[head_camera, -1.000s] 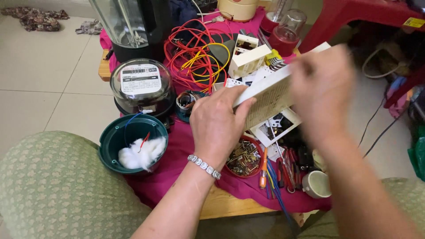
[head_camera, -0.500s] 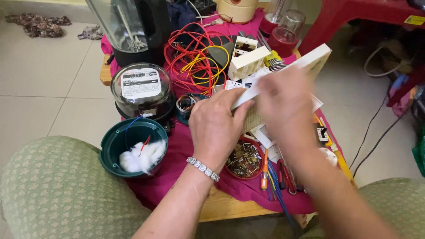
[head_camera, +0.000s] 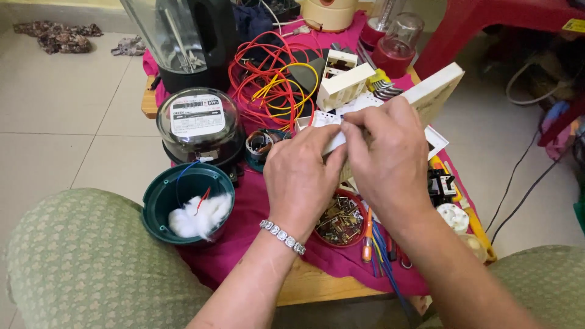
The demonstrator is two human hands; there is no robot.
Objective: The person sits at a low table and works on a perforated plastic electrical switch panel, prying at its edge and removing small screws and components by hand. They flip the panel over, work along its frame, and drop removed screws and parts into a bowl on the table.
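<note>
In the head view, both hands meet over the middle of a small table covered with a pink cloth (head_camera: 256, 213). The left hand (head_camera: 301, 176), with a silver bracelet (head_camera: 282, 236) at the wrist, grips the near end of a flat cream box (head_camera: 436, 91), which is tilted up and away toward the right. The right hand (head_camera: 390, 158) lies over the box beside the left one, its fingertips pinched on the box's top edge. The box is held above the table, over a round red dish of small metal parts (head_camera: 340, 220).

To the left stands a glass-domed electric meter (head_camera: 198, 122), and just in front of it a green bowl (head_camera: 159, 198) holds white cotton. Behind the hands lies a tangle of red and yellow wires (head_camera: 274, 79), with a white plastic switch housing (head_camera: 344, 82) next to it. A blender jug (head_camera: 167, 36) stands at the back left. Screwdrivers (head_camera: 368, 240) lie at the table's near edge, below the right wrist.
</note>
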